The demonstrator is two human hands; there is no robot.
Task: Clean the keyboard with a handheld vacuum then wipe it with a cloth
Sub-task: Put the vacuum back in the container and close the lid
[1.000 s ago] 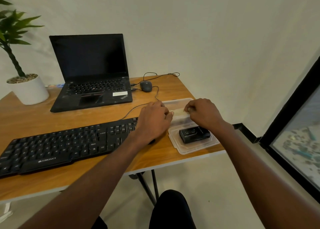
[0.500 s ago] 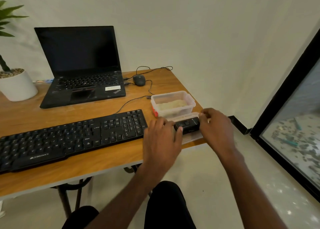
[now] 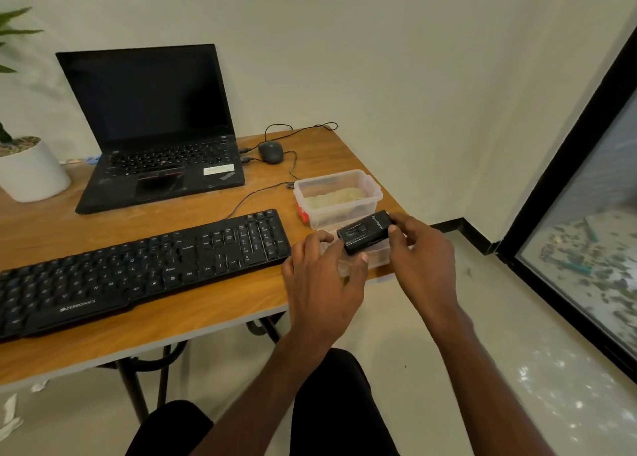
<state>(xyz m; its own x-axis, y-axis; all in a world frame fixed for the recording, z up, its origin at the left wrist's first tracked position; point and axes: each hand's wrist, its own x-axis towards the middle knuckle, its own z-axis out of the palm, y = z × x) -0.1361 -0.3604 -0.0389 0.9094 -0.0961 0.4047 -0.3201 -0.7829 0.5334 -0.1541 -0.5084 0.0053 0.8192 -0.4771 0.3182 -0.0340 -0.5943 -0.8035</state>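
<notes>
Wooden desk (image 3: 213, 321) against a plain pale wall, with a dark-framed glass panel off to the right-hand side. Both hands meet over the desk's near right corner: the left hand (image 3: 324, 283) and the right hand (image 3: 422, 252) each pinch an end of a small black handheld vacuum (image 3: 365, 232), held just above a shallow clear lid (image 3: 358, 260) lying on the desk beneath them. Just beyond the hands sits a clear plastic container (image 3: 339, 197) holding something pale, possibly the cloth; I cannot tell. Immediately left of the left hand lies the black keyboard (image 3: 138, 273), untouched. Farther out beyond it stand a closed-down laptop (image 3: 155, 138), a mouse (image 3: 271, 152) and a potted plant (image 3: 29, 169). Judging by this, the vacuum is only just in hand; vacuuming and wiping both remain.
</notes>
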